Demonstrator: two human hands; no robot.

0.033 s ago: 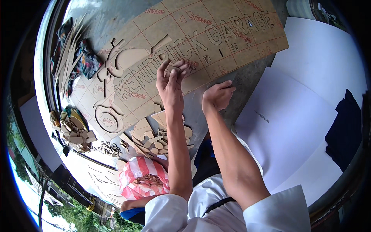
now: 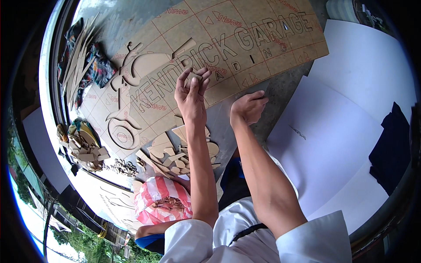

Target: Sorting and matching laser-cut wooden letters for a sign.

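Note:
Over the large brown paper-faced sheet [image 2: 175, 39], my left hand [image 2: 191, 94] pinches a small flat brown cut-out piece [image 2: 194, 78] between thumb and fingers. The sheet has letter outlines and curved shapes cut through it, with red printed lines across its face. My right hand [image 2: 249, 108] is closed beside the sheet's near edge, above the grey work surface. Its palm and whatever may be inside are hidden. A loose pile of brown cut-out pieces [image 2: 176, 158] lies to the left of my left forearm.
A red-and-white striped plastic bag [image 2: 164, 189] holds brown scraps near a person's arm [image 2: 153, 229]. Small offcuts [image 2: 90, 153] and long thin strips [image 2: 79, 61] lie at the left. White sheets [image 2: 324, 131] with a dark cloth [image 2: 391, 149] fill the right side.
My left hand has shifted slightly left and turned, so the brown piece in it shows more. My right hand stays nearly in place.

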